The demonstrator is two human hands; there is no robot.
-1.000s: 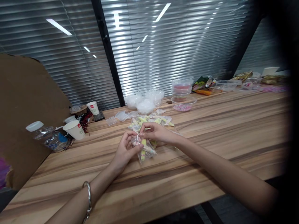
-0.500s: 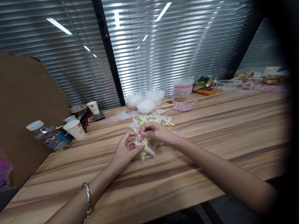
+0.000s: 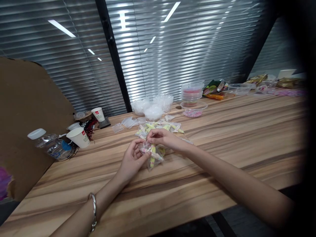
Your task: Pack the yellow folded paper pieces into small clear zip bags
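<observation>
Between my hands is a small clear plastic bag (image 3: 154,157) with yellow and pale pink pieces inside; what those pieces are I cannot make out. My left hand (image 3: 133,158) is closed on the bag's left side, thumb across its front. At the bag's upper edge, the fingers of my right hand (image 3: 163,138) pinch the plastic. Just beyond lie several similar filled bags (image 3: 176,127), partly covered by my right hand. Flat clear bags (image 3: 129,122) rest farther back to the left.
Clear plastic bowls (image 3: 153,112) stand by the blinds, with stacked round tubs (image 3: 192,92) and an open tub of pink bits (image 3: 192,113) to their right. At left are paper cups (image 3: 78,137), a water bottle (image 3: 53,146) and a cardboard panel (image 3: 29,108). Packets (image 3: 213,90) lie at the back right.
Both hands keep their hold on the bag and have barely moved. The right fingers have shifted slightly along its upper edge, and the view has moved a touch.
</observation>
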